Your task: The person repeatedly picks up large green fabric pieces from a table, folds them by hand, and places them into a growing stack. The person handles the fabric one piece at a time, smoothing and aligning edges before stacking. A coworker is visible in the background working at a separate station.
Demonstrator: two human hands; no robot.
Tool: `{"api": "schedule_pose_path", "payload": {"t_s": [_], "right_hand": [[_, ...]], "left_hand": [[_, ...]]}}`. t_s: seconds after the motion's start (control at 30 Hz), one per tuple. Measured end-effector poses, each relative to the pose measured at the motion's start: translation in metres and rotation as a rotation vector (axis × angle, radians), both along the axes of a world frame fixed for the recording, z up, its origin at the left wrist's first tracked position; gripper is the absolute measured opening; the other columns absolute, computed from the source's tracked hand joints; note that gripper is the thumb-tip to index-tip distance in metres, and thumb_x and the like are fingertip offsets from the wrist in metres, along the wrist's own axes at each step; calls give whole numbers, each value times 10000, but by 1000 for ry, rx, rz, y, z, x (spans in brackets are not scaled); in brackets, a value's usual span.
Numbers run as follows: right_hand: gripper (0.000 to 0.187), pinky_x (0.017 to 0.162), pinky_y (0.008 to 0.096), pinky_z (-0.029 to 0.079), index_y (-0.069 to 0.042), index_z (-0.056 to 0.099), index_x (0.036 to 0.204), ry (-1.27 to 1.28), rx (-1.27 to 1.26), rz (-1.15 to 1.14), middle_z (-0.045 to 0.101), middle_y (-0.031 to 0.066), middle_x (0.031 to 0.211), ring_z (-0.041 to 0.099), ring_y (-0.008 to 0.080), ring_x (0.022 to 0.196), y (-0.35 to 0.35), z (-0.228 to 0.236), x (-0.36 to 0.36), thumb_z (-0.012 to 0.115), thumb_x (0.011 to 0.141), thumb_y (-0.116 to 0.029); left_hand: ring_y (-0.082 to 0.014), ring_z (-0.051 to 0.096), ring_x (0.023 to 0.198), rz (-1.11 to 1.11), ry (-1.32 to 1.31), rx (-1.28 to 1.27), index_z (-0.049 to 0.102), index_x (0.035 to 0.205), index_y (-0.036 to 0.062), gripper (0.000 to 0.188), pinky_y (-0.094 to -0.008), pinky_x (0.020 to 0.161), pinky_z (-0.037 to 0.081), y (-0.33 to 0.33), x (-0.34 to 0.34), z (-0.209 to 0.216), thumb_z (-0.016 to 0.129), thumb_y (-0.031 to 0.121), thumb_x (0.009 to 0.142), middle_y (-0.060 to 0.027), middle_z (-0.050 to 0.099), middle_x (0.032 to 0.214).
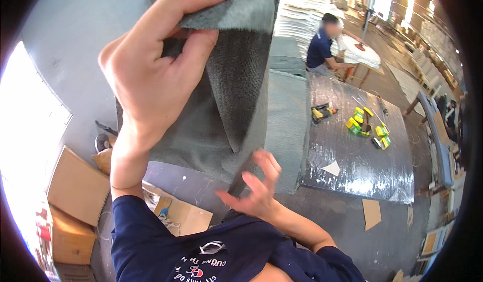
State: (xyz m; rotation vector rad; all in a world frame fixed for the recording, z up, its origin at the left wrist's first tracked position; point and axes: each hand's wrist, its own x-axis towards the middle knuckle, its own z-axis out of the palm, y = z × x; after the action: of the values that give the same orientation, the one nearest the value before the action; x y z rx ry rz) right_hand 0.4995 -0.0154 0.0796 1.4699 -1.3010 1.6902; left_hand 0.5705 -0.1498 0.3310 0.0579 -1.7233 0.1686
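Note:
My left hand [151, 65] is raised high at the upper left, pinching the edge of a grey-green piece of fabric [241, 70] between thumb and fingers. From that pinch the fabric hangs down in folds, with a darker side showing, and its lower part spreads over the dark table. Low in the middle, my right hand [259, 189] is beside the fabric's lower right edge. Its thumb and fingers are apart, with the fingers bent and nothing visible between them. Just right of the hanging piece lies a stack of similar grey-green fabric [287, 116].
A plastic-wrapped table surface [337, 141] on the right bears a yellow-and-black power drill [323, 112], several green-yellow boxes [354, 126] and a white scrap [331, 168]. Cardboard [78, 186] and a wooden box [73, 236] stand at left. Another person [322, 48] sits working beyond, near stacked white pieces.

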Motion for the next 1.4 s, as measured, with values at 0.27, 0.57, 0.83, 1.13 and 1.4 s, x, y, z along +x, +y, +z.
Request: {"api": "schedule_pose_path", "payload": {"t_s": [0.27, 0.57, 0.83, 1.13, 1.4], "right_hand": [[605, 960, 407, 486, -57, 690, 1209, -145, 448, -303, 713, 103, 1128, 669, 264, 1108, 0, -38, -103, 669, 623, 92], [250, 817, 277, 484, 13, 722, 1081, -360, 215, -237, 704, 55, 958, 632, 137, 883, 108, 86, -181, 680, 843, 75], [347, 900, 301, 461, 16, 699, 1136, -748, 321, -167, 698, 19, 1059, 600, 113, 962, -15, 84, -287, 744, 964, -282], [648, 1098, 590, 407, -123, 469, 1494, -402, 841, -1090, 539, 193, 1459, 481, 391, 1380, -269, -23, -456, 662, 937, -394], [523, 1226, 542, 242, -136, 512, 1498, -57, 1205, -905, 436, 102, 1610, 352, 321, 1514, -298, -236, -246, 547, 1019, -346]], "left_hand": [[-123, 733, 901, 279, 233, 45, 736, 1161, -45, 241, -217, 731, 536, -14, 94, 27, 693, 121, 992, -96, 793, 1021], [-129, 628, 729, 157, 146, 822, 654, 923, 5, 297, -275, 659, 461, -135, 219, -52, 665, 286, 1019, -68, 672, 791], [-128, 625, 544, 145, -204, 1079, 627, 905, 1, 274, -274, 481, 470, -250, 78, -104, 703, 257, 964, -61, 671, 680], [-284, 737, 1012, -253, -402, 806, 372, 1561, 84, 695, -409, 929, 571, -467, -145, -282, 692, 323, 992, -169, 519, 1539], [-378, 188, 1575, -354, -1110, 506, 429, 1571, 172, 694, -626, 1246, 108, -426, -67, -470, 580, 507, 982, -169, 296, 1675]]}}
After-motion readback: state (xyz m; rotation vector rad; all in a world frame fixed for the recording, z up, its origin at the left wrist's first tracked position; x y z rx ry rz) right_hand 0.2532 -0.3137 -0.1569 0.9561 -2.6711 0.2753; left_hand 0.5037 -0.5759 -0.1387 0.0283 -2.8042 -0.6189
